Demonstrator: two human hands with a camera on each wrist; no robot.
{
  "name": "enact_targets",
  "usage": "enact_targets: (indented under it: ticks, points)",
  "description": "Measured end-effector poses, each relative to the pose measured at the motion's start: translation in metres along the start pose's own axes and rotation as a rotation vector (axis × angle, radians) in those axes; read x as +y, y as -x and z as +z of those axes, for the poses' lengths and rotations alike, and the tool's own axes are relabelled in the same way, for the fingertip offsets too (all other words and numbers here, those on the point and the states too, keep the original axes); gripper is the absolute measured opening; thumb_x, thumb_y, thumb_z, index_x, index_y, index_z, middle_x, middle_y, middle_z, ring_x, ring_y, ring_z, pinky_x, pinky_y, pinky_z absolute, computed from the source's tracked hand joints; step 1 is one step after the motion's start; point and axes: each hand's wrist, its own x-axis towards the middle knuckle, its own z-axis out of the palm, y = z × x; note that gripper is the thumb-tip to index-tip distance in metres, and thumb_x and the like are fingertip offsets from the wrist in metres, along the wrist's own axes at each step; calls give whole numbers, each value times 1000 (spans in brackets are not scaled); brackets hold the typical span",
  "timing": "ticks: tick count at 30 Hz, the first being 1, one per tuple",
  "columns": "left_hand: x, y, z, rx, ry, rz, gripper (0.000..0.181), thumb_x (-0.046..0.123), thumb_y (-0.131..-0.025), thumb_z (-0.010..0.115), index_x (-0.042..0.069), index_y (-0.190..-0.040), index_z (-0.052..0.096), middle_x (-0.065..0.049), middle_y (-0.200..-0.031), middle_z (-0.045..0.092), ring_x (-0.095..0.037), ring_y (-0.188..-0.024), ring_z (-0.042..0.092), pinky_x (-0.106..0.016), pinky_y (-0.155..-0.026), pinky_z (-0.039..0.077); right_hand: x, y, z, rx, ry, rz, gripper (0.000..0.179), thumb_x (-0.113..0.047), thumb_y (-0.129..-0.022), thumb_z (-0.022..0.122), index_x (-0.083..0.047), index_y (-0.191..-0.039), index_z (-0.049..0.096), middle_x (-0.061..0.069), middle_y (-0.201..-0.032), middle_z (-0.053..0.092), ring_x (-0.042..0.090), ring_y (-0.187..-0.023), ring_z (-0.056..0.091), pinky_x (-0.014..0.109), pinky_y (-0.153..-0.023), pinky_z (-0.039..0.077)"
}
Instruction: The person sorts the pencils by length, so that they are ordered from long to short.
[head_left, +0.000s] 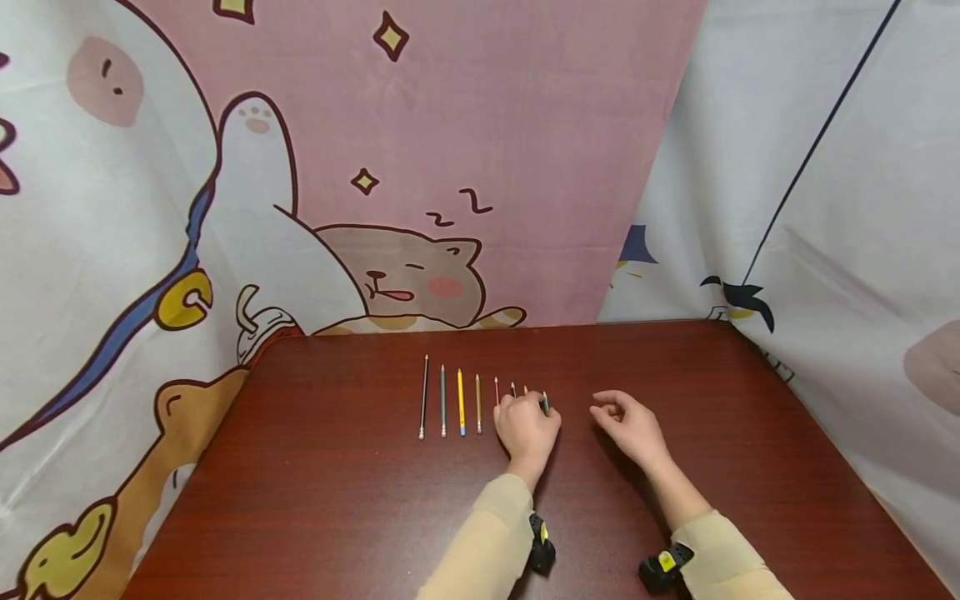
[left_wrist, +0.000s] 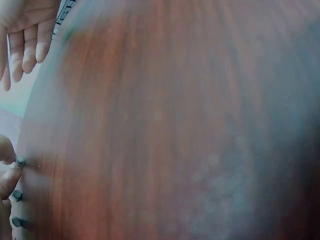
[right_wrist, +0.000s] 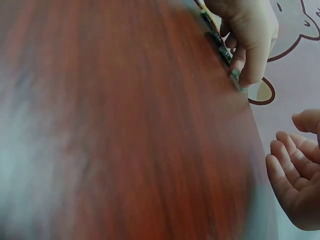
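Observation:
A row of pencils lies side by side on the table. My left hand point(head_left: 527, 429) reaches over the right end of the row, pinching a green pencil point(head_left: 546, 404) between thumb and finger. Under and past that hand show the tips of a red pencil point(head_left: 497, 390) and a dark pencil point(head_left: 513, 389); their lower parts are hidden. To its left lie a black pencil point(head_left: 423, 400), a teal pencil point(head_left: 443, 400), a yellow pencil point(head_left: 461, 402) and an olive pencil point(head_left: 477, 404). My right hand point(head_left: 633, 425) hovers to the right, fingers loosely bent and holding nothing.
The brown wooden table point(head_left: 315, 500) extends around both hands. Behind it hangs a pink cloth point(head_left: 525, 167) with cartoon animals, and a white cloth point(head_left: 840, 250) hangs on the right. Each wrist bears a small black camera.

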Motion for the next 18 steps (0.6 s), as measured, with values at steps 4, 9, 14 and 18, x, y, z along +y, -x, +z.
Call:
enact_targets:
  ticks: [4, 9, 14, 18]
  points:
    - [0, 1, -1, 5, 3, -1, 15, 26, -66, 81, 18, -66, 68, 5, -57, 62, -23, -69, 56, -39, -69, 41, 2, 4, -1, 17, 67, -128, 27, -17, -91, 70, -1, -112, 69, -1, -82, 65, 14, -73, 62, 33, -69, 49]
    - [0, 1, 0, 12, 22, 2, 14, 25, -66, 83, 18, -68, 71, 6, -58, 63, -23, -68, 56, -39, -69, 40, 4, 10, -2, 42, 127, -265, 26, -12, -87, 73, -2, -110, 69, -6, -78, 62, 10, -69, 58, 31, -65, 48]
    - [-1, 0, 1, 18, 16, 1, 15, 26, -67, 84, 18, -68, 72, 6, -60, 65, -22, -70, 57, -39, -69, 40, 3, 12, -4, 53, 144, -329, 25, -9, -86, 74, -1, -109, 69, -7, -78, 61, 10, -69, 57, 30, -63, 47]
    - [-1, 0, 2, 25, 15, 3, 16, 28, -67, 84, 19, -68, 72, 6, -61, 66, -22, -69, 57, -39, -69, 39, 2, 13, -5, 49, 144, -337, 25, -8, -86, 75, -1, -109, 69, -7, -77, 60, 11, -69, 57, 31, -64, 48]
